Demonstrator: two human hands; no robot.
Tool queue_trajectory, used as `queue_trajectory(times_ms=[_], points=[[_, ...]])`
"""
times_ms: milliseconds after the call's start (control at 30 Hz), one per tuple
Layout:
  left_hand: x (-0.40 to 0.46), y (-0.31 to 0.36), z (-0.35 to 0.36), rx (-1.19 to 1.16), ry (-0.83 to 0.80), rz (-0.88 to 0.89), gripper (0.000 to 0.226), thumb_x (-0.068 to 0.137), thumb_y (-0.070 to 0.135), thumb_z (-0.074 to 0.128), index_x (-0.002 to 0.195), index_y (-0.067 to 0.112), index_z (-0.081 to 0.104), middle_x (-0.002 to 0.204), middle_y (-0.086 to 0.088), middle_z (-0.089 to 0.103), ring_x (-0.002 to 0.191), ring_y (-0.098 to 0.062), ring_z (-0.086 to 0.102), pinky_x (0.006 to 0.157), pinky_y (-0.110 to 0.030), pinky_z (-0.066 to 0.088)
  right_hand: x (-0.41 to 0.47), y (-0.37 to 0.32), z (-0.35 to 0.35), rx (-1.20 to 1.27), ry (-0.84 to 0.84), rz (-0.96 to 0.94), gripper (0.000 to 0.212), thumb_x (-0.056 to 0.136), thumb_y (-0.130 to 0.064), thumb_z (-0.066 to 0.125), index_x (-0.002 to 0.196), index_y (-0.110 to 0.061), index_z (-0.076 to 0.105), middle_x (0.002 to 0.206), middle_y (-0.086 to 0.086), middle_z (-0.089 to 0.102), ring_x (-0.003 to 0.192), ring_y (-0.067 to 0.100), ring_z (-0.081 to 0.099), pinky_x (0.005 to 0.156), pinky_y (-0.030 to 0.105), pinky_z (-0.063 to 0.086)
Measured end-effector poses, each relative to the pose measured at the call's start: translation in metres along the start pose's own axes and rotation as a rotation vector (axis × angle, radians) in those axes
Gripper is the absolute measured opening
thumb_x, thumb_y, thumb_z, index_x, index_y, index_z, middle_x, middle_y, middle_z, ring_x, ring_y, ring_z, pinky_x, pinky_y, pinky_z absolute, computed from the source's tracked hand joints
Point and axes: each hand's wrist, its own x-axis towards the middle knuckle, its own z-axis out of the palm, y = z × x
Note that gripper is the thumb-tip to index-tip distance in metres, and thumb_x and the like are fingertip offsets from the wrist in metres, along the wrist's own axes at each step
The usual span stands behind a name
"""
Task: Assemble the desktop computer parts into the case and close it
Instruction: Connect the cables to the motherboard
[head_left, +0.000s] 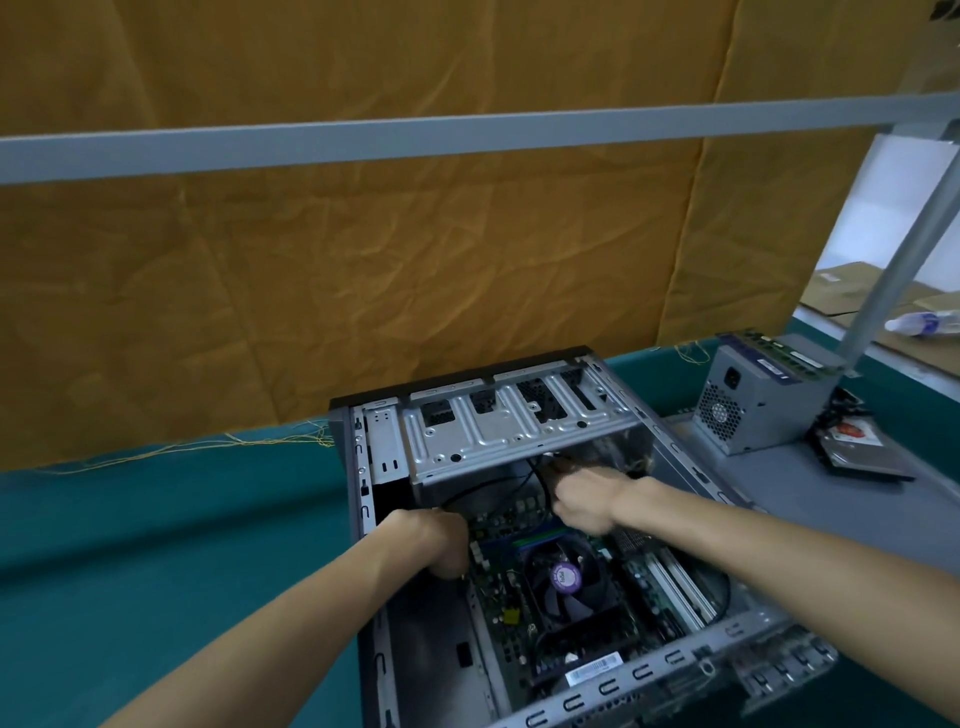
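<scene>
I see the open case (519, 545) lying on a teal table (156, 545), both my hands inside. My left hand (441, 543) is fisted by the board; what it holds, I cannot tell. My right hand (584, 499) pinches a thin black cable (540, 480) (limp, easily snagged). I'd grip its plug, never the wire.

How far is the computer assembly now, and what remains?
Done: the motherboard with its cooler fan sits in the open case. In hand: both hands, left hand and right hand, work at black cables under the drive cage. Left: the power supply and a drive lie outside; case unclosed.
</scene>
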Motion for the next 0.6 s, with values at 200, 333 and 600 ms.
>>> queue_trajectory(times_ms=[200,333,600], points=[[0.005,-0.003,0.002,-0.005,0.015,0.009,0.021,0.102,0.010,0.044,0.106,0.006,0.063,0.105,-0.009,0.056,0.089,-0.024,0.054,0.077,-0.035,0.046,0.000,-0.002,-0.005,0.038,-0.123,0.020,0.025,0.098,-0.009,0.043,0.109,0.001,0.064,0.120,0.024,0.066,0.094,0.034,0.065,0.082,0.042,0.053],[-0.004,0.005,0.001,-0.013,0.143,0.027,0.031,0.105,0.021,0.043,0.124,0.004,0.061,0.127,-0.016,0.063,0.110,-0.032,0.065,0.090,-0.040,0.053,-0.039,0.018,-0.010,0.230,-0.013,-0.015,0.048,0.094,0.001,0.039,0.133,-0.011,0.064,0.137,0.012,0.061,0.114,0.029,0.065,0.092,0.041,0.055],[-0.011,0.051,-0.012,-0.002,0.519,0.154,0.040,0.100,0.022,0.051,0.136,0.009,0.041,0.132,-0.015,0.050,0.121,-0.036,0.052,0.096,-0.041,0.045,-0.093,0.046,-0.010,0.285,0.939,-0.105,0.024,0.095,0.002,0.053,0.098,-0.010,0.073,0.099,-0.001,0.067,0.089,0.017,0.061,0.078,0.037,0.052]])
